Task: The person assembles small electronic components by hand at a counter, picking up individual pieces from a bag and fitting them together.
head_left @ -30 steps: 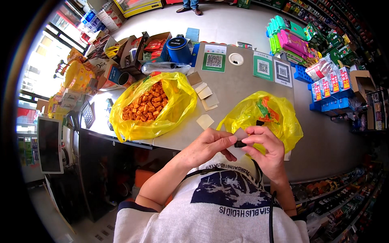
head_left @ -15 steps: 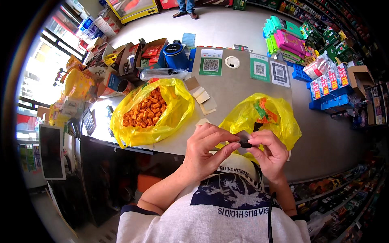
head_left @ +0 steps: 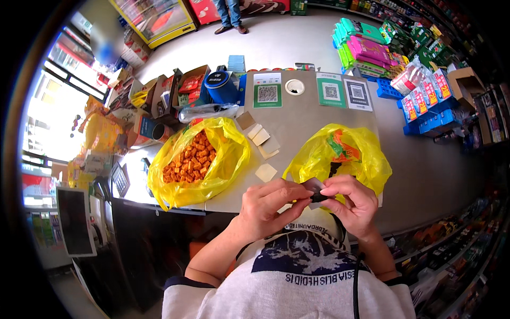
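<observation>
Both my hands meet just over the counter's near edge, fingertips pinched together. My left hand (head_left: 273, 203) and my right hand (head_left: 351, 204) grip a small dark piece (head_left: 319, 197) between them, with a thin greyish film (head_left: 314, 184) standing up from it. What the dark piece is does not show. Just beyond my right hand lies an open yellow plastic bag (head_left: 372, 165) with an orange-and-green packet (head_left: 346, 149) and something dark inside. To the left, another yellow bag (head_left: 231, 165) holds many small orange-brown cubes (head_left: 192, 159). Small pale squares (head_left: 260, 136) lie between the bags.
Printed code cards (head_left: 267, 91) and a round white-rimmed hole (head_left: 295, 86) are along the counter's far part. A blue canister (head_left: 222, 87) and boxes of packets stand at back left. A monitor (head_left: 76, 220) is at left, blue-and-white cartons (head_left: 430, 98) at right. A person (head_left: 229, 13) stands beyond.
The view has shifted, so the counter sits lower in the picture. My hands keep their pinch, and the film stands out more. A single pale square now shows uncovered beyond my left hand.
</observation>
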A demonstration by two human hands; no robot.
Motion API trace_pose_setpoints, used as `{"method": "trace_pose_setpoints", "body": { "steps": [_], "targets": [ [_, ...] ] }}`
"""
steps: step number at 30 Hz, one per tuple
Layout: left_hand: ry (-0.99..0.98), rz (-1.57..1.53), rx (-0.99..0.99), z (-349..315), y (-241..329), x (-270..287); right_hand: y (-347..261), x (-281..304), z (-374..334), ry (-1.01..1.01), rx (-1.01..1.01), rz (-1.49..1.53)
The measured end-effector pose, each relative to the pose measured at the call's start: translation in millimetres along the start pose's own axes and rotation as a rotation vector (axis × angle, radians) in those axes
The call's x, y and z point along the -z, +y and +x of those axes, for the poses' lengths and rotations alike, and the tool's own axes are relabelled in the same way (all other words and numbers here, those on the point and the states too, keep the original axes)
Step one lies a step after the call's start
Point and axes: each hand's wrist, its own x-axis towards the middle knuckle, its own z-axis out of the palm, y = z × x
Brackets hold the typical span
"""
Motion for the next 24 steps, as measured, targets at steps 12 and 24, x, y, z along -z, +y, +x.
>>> {"method": "trace_pose_setpoints", "body": {
  "steps": [12,24],
  "targets": [
    [-0.093,-0.122,-0.101,40.1,4.8,-38.4,-16.2,35.3,-22.5,0.189,-0.032,-0.072],
    [-0.356,-0.210,-0.412,102.7,12.4,-88.0,-16.8,82.7,-49.9,0.380,-0.080,0.022]
  ]
}}
